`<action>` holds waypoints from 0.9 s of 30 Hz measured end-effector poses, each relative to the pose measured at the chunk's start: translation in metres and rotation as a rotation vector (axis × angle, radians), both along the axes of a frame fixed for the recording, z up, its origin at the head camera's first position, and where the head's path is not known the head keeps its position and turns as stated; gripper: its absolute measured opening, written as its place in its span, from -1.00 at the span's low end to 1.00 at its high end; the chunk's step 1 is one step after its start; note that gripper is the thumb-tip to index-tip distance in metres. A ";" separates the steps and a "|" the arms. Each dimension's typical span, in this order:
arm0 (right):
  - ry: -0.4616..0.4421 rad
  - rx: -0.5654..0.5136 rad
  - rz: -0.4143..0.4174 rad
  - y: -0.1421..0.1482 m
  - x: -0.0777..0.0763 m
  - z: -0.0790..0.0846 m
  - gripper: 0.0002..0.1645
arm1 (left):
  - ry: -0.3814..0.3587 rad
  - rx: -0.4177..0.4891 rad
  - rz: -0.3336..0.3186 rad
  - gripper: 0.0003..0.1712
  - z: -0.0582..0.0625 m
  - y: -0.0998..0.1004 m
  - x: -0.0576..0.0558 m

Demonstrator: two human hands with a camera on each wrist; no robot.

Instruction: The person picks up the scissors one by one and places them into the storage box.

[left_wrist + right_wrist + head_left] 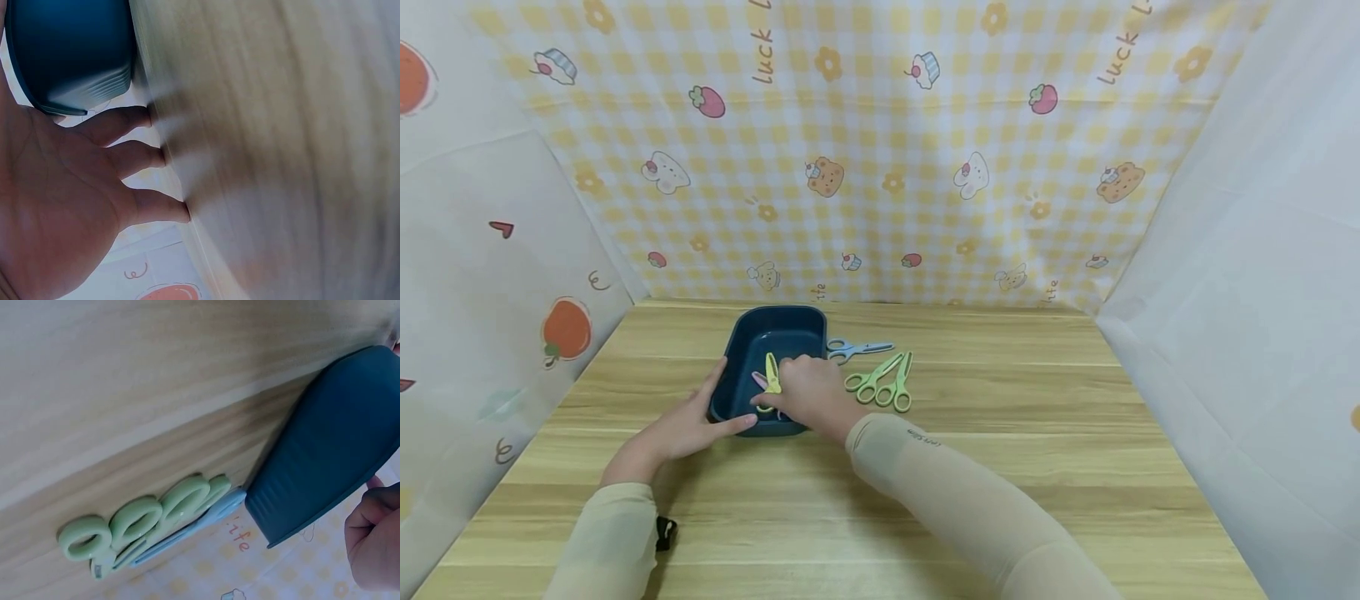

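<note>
A dark blue box (769, 429) stands on the table with yellow scissors (772, 379) and purple scissors (760, 380) inside it. My right hand (816, 396) reaches over the box's right side and pinches the yellow scissors, its thumb crossing near their handles. Part of the purple pair is hidden behind the yellow one. At the box's near left corner, my left hand (688, 425) rests with spread fingers, the thumb along the near rim. Several of its fingertips (156, 206) touch the table in the left wrist view.
Right of the box lie blue scissors (857, 348) and two pairs of green scissors, one (872, 379) left of the other (898, 387). A checked cloth (887, 167) hangs behind the table, with white sheets (1247, 292) at the sides.
</note>
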State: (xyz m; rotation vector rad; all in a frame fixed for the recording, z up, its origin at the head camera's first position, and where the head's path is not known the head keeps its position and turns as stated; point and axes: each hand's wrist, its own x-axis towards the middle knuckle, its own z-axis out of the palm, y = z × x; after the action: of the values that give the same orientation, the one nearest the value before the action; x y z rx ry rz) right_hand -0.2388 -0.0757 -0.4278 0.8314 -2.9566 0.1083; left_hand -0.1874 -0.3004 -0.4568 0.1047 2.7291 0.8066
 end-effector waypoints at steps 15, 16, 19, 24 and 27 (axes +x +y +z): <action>-0.027 -0.132 -0.023 0.044 -0.016 0.036 -0.23 | -0.031 0.018 0.012 0.44 -0.001 0.000 0.001; -0.038 -0.141 -0.039 0.048 -0.017 0.040 -0.24 | -0.030 0.020 0.013 0.44 -0.002 0.000 0.001; -0.017 -0.143 -0.083 0.062 -0.021 0.049 -0.21 | -0.027 0.025 0.014 0.45 -0.002 0.001 0.001; 0.043 -0.177 -0.121 0.085 -0.027 0.057 -0.18 | -0.018 0.019 0.013 0.45 -0.002 0.000 0.001; 0.018 -0.213 -0.128 0.099 -0.029 0.057 -0.17 | -0.012 0.010 0.007 0.45 -0.001 0.000 0.002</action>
State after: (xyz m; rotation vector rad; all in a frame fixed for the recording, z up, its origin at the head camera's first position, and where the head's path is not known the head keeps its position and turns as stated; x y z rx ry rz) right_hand -0.2680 0.0234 -0.3705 0.6108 -2.9040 0.3978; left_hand -0.1859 -0.3006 -0.4582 0.0919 2.7158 0.8197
